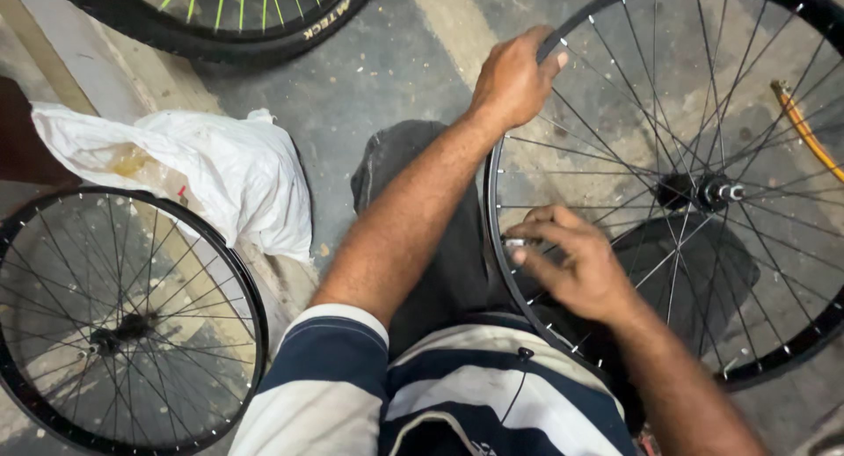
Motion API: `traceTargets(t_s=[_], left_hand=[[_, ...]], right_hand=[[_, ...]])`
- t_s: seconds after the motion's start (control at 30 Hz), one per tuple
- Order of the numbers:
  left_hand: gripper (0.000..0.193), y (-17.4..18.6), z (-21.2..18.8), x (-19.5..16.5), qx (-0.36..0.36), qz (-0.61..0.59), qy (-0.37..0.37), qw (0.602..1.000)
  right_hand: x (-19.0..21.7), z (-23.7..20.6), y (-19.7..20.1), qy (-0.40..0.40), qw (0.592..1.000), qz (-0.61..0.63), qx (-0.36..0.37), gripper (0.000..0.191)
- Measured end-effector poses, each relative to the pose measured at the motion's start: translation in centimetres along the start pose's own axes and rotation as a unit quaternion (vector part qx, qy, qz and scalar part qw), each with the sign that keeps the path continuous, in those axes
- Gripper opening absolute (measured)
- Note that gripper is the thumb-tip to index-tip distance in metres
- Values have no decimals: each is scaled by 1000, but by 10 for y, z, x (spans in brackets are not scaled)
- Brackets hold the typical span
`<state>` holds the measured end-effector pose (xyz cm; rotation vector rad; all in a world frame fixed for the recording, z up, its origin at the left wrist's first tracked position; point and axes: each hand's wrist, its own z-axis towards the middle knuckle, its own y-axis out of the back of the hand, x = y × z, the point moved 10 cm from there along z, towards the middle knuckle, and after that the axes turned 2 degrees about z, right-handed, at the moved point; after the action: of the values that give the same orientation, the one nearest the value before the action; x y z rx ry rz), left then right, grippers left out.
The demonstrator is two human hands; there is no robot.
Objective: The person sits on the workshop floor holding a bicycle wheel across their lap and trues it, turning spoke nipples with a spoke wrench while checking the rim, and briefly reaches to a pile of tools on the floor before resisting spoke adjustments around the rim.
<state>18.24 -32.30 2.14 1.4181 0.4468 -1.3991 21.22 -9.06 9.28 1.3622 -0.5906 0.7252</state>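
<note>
Head view shows the black spoked bicycle wheel rim (pixel 495 211) upright before the person, left hand (pixel 512 80) closed around its upper rim, right hand (pixel 576 262) pinching a small silver spoke nipple (pixel 514 242) at the rim's near inner edge.

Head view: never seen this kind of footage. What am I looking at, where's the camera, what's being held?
There is one picture, taken by a camera worn on a person's head and looking down, so you see their own arms, striped shirt and lap.

No machine here: the work is done by two bare hands. The left hand grips the rim of a black spoked bicycle wheel near its top edge. The right hand is at the inner side of the same rim, its fingertips pinching something small and pale where a spoke meets the rim; I cannot tell what it is.

On the concrete floor lie a second bare spoked wheel at lower left, a crumpled white plastic bag beside it, and a wheel with a tyre and green spokes at the top.
</note>
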Motion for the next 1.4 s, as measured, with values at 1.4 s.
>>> traceTargets(t_s=[1.4], left_hand=[[41, -3, -1, -4, -2, -1, 0, 1000]], right_hand=[[-26, 13, -13, -157, 975, -123, 96, 38]])
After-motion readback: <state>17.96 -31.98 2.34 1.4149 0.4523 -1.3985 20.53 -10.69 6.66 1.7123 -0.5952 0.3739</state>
